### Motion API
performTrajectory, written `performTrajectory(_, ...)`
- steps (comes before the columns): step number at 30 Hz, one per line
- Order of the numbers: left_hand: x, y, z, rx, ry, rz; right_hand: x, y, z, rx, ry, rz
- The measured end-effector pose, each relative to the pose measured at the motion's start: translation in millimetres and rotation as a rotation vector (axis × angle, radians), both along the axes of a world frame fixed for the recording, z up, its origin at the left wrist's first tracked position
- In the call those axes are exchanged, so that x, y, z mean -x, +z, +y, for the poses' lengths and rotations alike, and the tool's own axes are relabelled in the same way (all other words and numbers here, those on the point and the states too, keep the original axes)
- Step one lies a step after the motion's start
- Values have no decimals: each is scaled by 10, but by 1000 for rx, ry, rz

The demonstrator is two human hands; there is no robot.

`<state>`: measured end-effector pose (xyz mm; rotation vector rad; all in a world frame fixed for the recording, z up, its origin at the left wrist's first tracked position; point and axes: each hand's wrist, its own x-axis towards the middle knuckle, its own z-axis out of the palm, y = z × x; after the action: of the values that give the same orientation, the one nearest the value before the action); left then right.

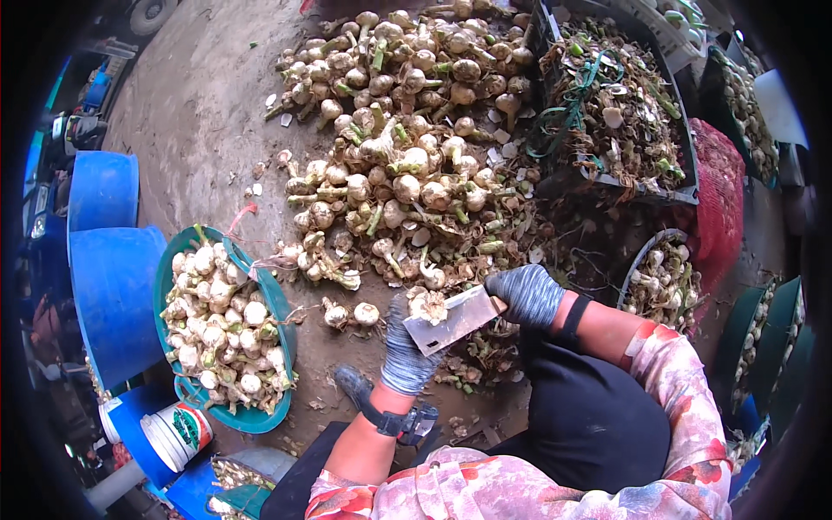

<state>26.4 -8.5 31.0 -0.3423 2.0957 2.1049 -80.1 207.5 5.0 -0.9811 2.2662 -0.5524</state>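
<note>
My right hand [524, 295], in a grey knit glove, grips the wooden handle of a cleaver [459, 322] with a broad flat blade. In my left hand [406, 351], gloved alike, is a garlic bulb [427, 305], its pale, rough side turned up. The blade lies across the bulb's lower edge and hides part of my left fingers. Two trimmed bulbs [366, 314] rest on the ground just left of my left hand. Beyond both hands spreads a large heap of dirty garlic bulbs [407, 188] with cut stems.
A green basket [289, 347] of cleaned garlic stands at the left, beside blue tubs [113, 286] and a white bucket [178, 438]. At the upper right are a dark crate [685, 186] of trimmings and a red mesh sack [718, 199]. A tub [630, 279] of garlic sits beyond my right forearm.
</note>
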Motion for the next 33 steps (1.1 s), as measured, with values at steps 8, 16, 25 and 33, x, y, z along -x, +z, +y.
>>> performTrajectory(8,-203,-170,-60,48,30,-97,16,6,-29,58,30,8)
performTrajectory(16,-335,216,-11,355,39,168,171,-144,269,-157,-224,26)
performTrajectory(25,-82,87,-11,271,141,30,68,161,-144,461,-444,-666)
performTrajectory(33,205,186,110,-670,372,-304,111,272,-175,600,-407,-670)
